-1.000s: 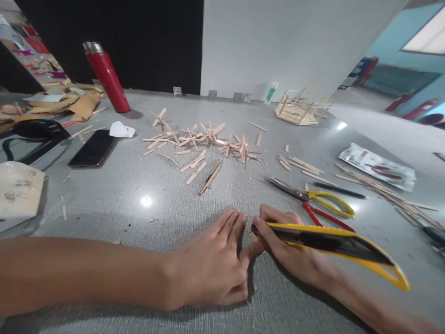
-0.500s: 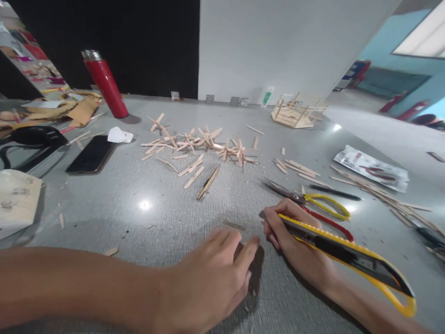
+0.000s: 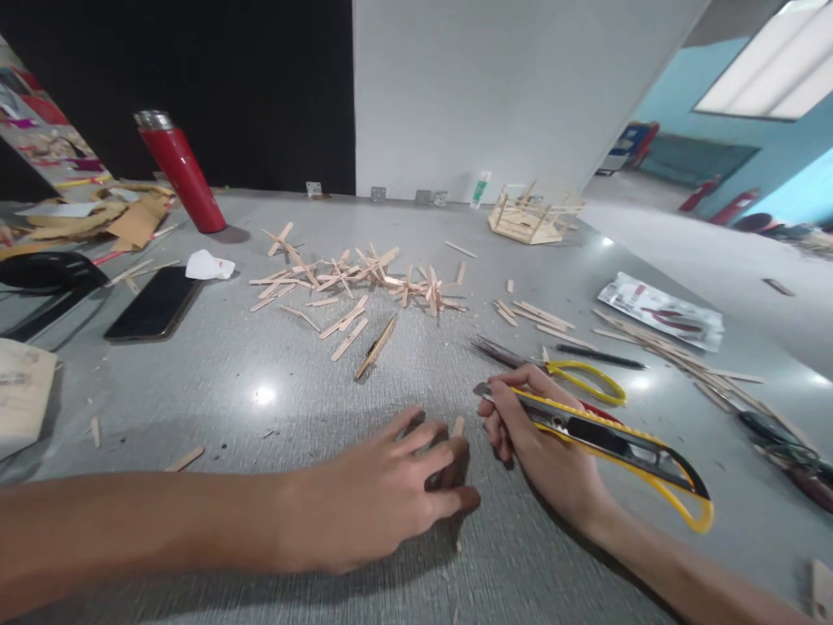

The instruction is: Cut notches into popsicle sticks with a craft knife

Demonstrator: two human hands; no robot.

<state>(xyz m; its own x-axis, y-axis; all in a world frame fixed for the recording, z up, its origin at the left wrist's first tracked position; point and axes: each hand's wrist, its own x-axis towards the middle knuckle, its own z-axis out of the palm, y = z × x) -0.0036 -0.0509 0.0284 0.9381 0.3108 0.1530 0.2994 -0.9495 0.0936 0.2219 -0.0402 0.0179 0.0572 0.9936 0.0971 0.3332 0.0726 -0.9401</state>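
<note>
My left hand (image 3: pixel 390 490) rests low on the grey table (image 3: pixel 214 391), fingers curled and pinching a short wooden stick piece (image 3: pixel 457 427) that pokes up past the fingertips. My right hand (image 3: pixel 540 443) is wrapped around a yellow and black utility knife (image 3: pixel 605 443), its tip near the stick piece, a little to the right of it. The two hands are close together but apart.
A pile of wooden sticks (image 3: pixel 351 282) lies mid-table, with a stick frame model (image 3: pixel 527 217) behind. Yellow-handled scissors (image 3: pixel 560 369), a black pen (image 3: pixel 599 356) and a packet (image 3: pixel 660 308) lie to the right. A phone (image 3: pixel 153 304), a red bottle (image 3: pixel 179 174) and cardboard scraps (image 3: pixel 97 213) are on the left.
My left hand went from lying flat with fingers pressed on the table to curled and pinching the stick piece. My right hand with the knife drew back slightly from it.
</note>
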